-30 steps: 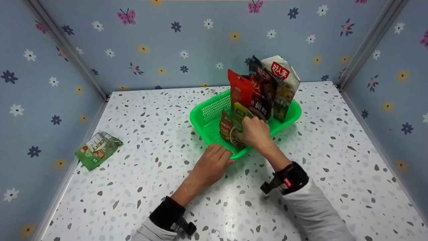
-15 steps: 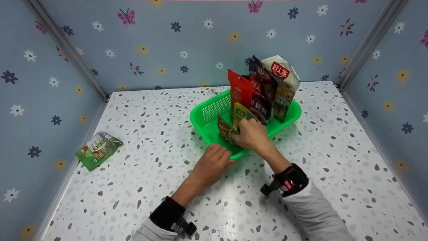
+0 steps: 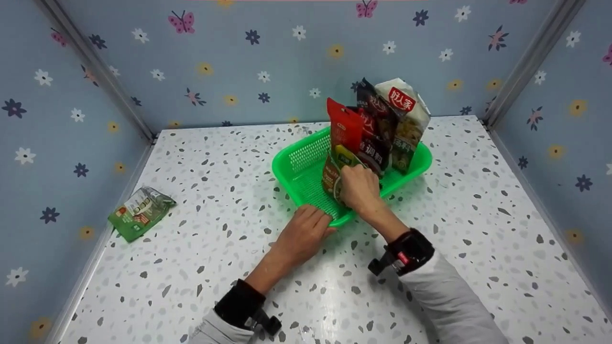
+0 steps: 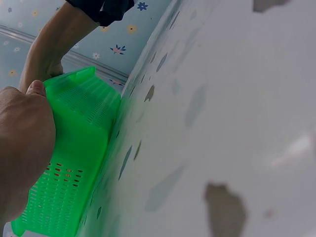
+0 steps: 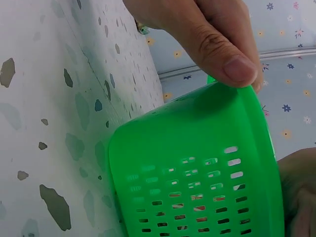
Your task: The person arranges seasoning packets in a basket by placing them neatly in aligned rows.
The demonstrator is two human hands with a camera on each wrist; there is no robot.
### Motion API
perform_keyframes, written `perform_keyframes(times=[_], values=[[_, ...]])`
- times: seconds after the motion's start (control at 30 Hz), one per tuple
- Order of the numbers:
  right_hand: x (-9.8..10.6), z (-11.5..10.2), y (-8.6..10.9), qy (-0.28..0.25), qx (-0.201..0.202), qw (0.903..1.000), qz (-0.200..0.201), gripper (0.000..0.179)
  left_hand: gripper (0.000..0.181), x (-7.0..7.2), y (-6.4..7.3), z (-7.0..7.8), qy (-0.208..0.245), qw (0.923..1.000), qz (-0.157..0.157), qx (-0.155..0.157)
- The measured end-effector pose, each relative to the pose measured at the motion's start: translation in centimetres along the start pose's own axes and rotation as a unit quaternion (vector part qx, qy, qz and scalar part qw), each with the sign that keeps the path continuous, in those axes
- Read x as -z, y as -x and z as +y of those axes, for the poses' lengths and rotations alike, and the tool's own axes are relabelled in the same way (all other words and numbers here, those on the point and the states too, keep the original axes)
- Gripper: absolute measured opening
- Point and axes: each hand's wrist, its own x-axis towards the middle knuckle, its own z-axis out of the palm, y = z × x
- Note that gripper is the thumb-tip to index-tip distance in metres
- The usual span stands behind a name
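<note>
A green plastic basket (image 3: 301,179) stands on the speckled table, also seen from outside as the basket wall (image 4: 81,128) in the left wrist view. My left hand (image 3: 306,231) grips its near corner, thumb (image 5: 239,69) on the rim in the right wrist view. Inside the basket, my right hand (image 3: 361,188) has its fingers curled over a brown food packet (image 3: 330,177) and a yellow-green packet (image 3: 345,155); its fingertips are hidden. Behind these stand a red packet (image 3: 345,126), dark seasoning packets (image 3: 375,150) and a white-topped packet (image 3: 409,124), all upright.
A green food packet (image 3: 141,214) lies on the table (image 3: 215,200) at the left. Flowered walls (image 3: 267,57) enclose the table at the back and both sides, the back wall close behind the basket.
The brown packet first leaned lower under my right hand, then came up straighter against the yellow-green packet. My right hand shifted slightly; my left hand and the basket stayed put.
</note>
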Motion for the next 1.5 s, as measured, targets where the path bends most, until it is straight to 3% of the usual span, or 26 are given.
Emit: perform_keyframes(times=[0.33,0.5,0.7,0.9,1.1,1.33,1.5], values=[[-0.5,-0.1,-0.3,0.053,-0.002,0.9986,-0.003,0.036,0.026,0.1,-0.1,-0.1,-0.004,0.9999,-0.010,0.002],[-0.9,-0.1,-0.4,0.080,0.003,0.9967,-0.004,0.031,0.025,0.1,-0.1,-0.1,-0.009,0.9999,-0.001,-0.009],[-1.1,-0.6,-0.5,0.112,0.007,0.9934,-0.026,0.036,0.026,-0.1,-0.1,-0.1,-0.003,0.9999,0.009,-0.014],[-1.2,-0.7,-0.7,0.113,0.000,0.9927,-0.043,0.028,0.026,0.0,-0.1,-0.1,-0.003,0.9999,0.002,-0.010],[-0.9,-0.3,-0.7,0.084,-0.004,0.9956,-0.043,0.027,0.027,0.0,-0.1,0.0,-0.004,1.0000,-0.005,-0.005],[0.3,0.5,-0.3,0.001,-0.017,0.9991,-0.039,0.044,0.025,0.1,-0.2,0.0,0.000,1.0000,-0.005,-0.002],[1.1,0.5,0.1,-0.059,-0.032,0.9964,-0.052,0.059,0.025,0.0,-0.1,-0.1,0.001,1.0000,0.005,-0.009]])
